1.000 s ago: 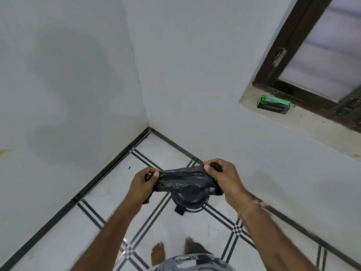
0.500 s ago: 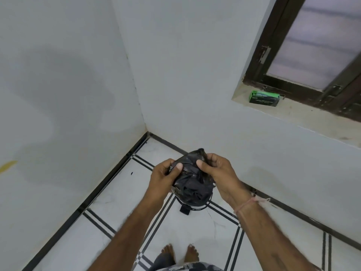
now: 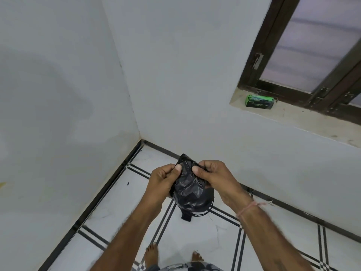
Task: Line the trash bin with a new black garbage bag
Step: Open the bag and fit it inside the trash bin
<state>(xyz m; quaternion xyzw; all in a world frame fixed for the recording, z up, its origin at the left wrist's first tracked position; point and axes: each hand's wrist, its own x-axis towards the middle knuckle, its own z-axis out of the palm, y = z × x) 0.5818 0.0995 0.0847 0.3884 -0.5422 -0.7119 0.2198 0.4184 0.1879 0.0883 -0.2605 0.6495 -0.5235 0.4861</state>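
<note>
A crumpled black garbage bag (image 3: 186, 185) hangs between my two hands in front of me. My left hand (image 3: 161, 182) pinches its upper left edge with thumb and fingers. My right hand (image 3: 212, 178) pinches the upper right edge, thumbs almost touching. Directly below on the floor stands the black trash bin (image 3: 205, 209), mostly hidden by the bag; only its rim at the right and its foot pedal (image 3: 186, 217) show.
A room corner with white walls lies ahead, over a white tiled floor (image 3: 121, 204) with black stripes. A green box (image 3: 258, 102) sits on the window sill (image 3: 304, 120) at upper right. My bare feet (image 3: 152, 253) stand just behind the bin.
My hands came together from a stretched-out hold, bunching the bag into a compact wad, and rose slightly. The view tilted up toward the window.
</note>
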